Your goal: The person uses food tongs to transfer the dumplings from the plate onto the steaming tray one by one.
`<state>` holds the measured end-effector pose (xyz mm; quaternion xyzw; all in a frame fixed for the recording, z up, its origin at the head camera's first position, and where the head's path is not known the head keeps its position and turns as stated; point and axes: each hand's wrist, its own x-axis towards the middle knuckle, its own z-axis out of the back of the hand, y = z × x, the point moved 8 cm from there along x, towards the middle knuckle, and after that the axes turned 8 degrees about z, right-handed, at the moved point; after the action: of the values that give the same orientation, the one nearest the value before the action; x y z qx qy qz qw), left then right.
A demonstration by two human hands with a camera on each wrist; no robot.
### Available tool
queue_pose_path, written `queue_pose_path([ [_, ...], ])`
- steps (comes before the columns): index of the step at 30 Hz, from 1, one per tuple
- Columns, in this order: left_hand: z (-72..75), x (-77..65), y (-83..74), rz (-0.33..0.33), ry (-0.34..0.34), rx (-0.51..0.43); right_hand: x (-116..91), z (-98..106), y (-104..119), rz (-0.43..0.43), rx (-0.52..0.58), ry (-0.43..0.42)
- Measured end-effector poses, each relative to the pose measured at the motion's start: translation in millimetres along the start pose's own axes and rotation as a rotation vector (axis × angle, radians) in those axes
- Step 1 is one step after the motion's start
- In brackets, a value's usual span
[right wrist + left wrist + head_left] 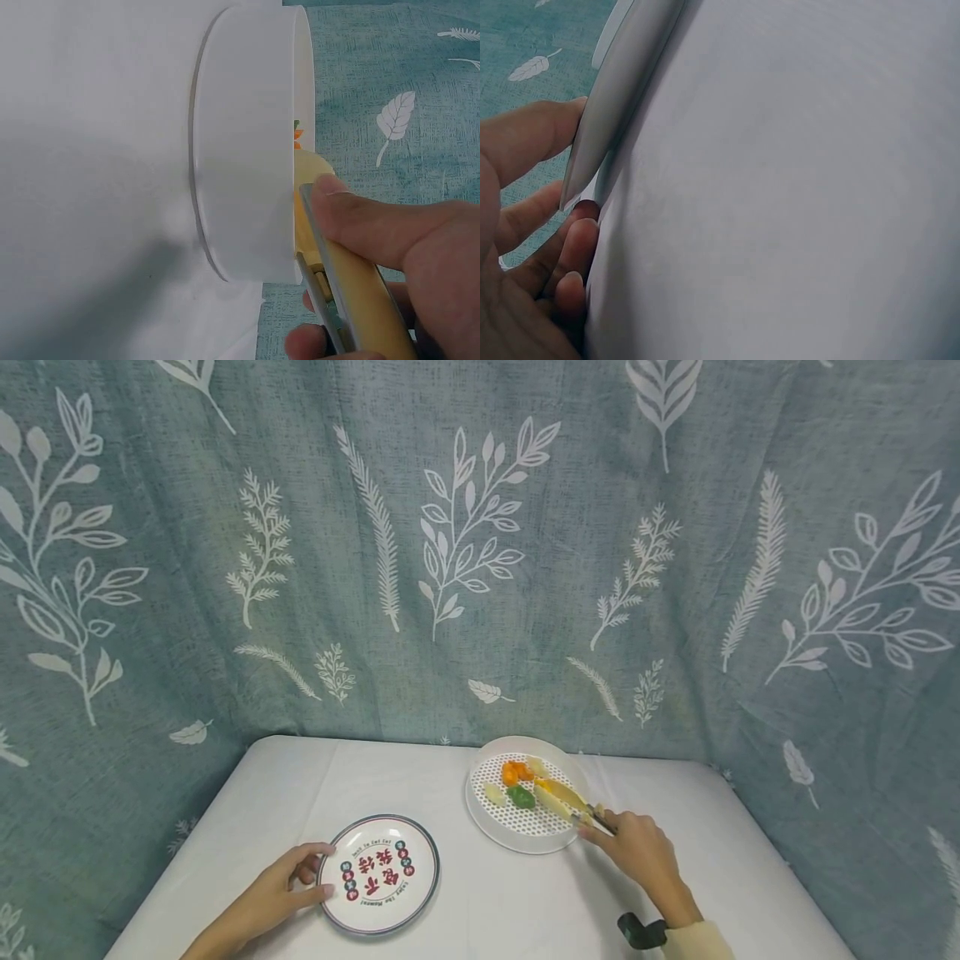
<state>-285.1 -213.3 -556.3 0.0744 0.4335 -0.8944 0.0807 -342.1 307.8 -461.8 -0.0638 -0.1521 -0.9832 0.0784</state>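
Note:
My left hand [281, 885] grips the near left rim of a white plate [412, 902] with blue edge lines and red characters. In the left wrist view, fingers [536, 139] touch the plate's edge, with others curled below it. My right hand [637, 852] holds yellow-tipped tongs [564, 795], their tips inside a round white container [491, 835] with a perforated floor. In it lie orange pieces [510, 774], a green piece [521, 797] and pale pieces [493, 793]. Whether the tongs pinch a piece I cannot tell. The right wrist view shows the container's wall [247, 150] hiding most of the contents.
A white cloth [300, 785] covers the table beneath both plate and container. Behind the table hangs a green-blue curtain [375, 677] with white leaf prints, also along both sides. The container stands near the table's back edge, right of the plate.

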Motion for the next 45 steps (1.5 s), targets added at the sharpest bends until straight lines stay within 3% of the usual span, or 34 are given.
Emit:
queue_pose_path([
  [32,-0.4,1.5,2.4,-0.014,0.017,-0.032,9.8,-3.0,9.0,-0.009,-0.046,0.007],
  [45,0.6,0.8,0.6,-0.020,0.010,-0.012,0.9,-5.6,3.3,-0.027,0.031,-0.040],
])
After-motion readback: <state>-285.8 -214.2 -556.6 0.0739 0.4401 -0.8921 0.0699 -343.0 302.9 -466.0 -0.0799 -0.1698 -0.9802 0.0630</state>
